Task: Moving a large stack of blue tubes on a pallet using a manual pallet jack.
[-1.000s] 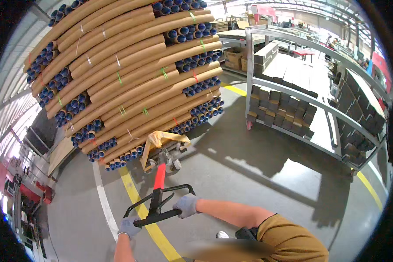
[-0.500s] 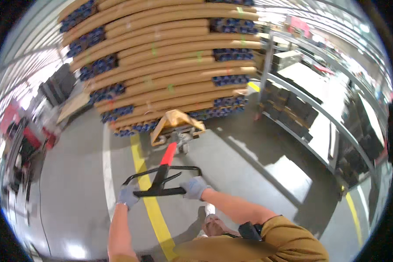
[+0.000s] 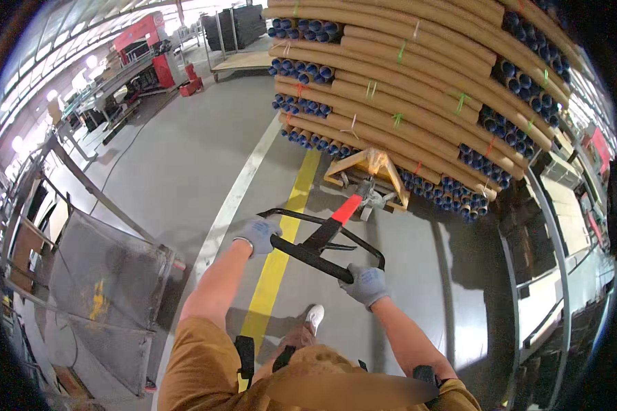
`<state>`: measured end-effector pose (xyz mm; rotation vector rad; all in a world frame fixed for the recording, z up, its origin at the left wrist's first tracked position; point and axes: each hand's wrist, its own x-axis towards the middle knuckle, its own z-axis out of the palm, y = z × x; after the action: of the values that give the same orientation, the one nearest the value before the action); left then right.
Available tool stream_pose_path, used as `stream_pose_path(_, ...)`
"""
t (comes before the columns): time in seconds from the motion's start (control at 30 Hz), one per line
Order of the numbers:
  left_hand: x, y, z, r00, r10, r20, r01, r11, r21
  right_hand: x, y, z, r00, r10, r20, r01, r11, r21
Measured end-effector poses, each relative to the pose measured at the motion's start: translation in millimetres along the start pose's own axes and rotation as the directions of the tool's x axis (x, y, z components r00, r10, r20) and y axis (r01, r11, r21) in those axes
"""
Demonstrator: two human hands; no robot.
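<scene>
Both my gloved hands grip the black loop handle [image 3: 312, 256] of a yellow pallet jack [image 3: 399, 181]. On the handle's left end, my left hand [image 3: 259, 235] is closed. My right hand [image 3: 366, 283] wraps round its right end, nearer to me. A red and black shaft [image 3: 343, 214] runs from the handle to the jack's wheels. Just beyond the jack rises a tall stack of long brown cardboard tubes [image 3: 391, 89], bound in bundles with coloured ties. Bundles of blue-tipped tube ends [image 3: 301, 72] show between the layers. The jack's forks are hidden under the load.
White [image 3: 243, 181] and yellow [image 3: 281, 253] floor lines pass on my left. A grey metal-sided cart [image 3: 110, 267] stands close at left. Metal racking [image 3: 562, 288] lines the right side. Red machinery [image 3: 161, 68] and a flat trolley [image 3: 243, 63] are at the far left.
My view has swung left, so the stack and jack now appear further right. The handle is angled differently, my right hand nearer to me. The grey cart has come into view.
</scene>
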<state>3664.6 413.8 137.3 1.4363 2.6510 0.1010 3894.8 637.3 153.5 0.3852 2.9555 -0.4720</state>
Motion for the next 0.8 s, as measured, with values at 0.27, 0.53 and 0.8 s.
stream_pose_path(0.27, 14.0, -0.9, 8.8, 0.987, -0.005, -0.163, -0.006, 0.998, -0.063, 15.7, 29.6, -11.5, 0.992, -0.123, -0.012, 0.123, 0.990, 0.062)
stream_pose_path(0.53, -6.3, 28.6, 0.7, 0.994, -0.097, -0.052, 0.098, 0.995, 0.015, 8.4, 33.0, -10.9, 0.988, -0.153, 0.028, 0.152, 0.988, 0.040)
stream_pose_path(0.8, -19.4, 68.0, -26.2, 0.981, -0.179, 0.078, 0.170, 0.978, 0.119, -1.8, 43.5, -25.5, 0.983, -0.145, 0.113, 0.148, 0.989, -0.013)
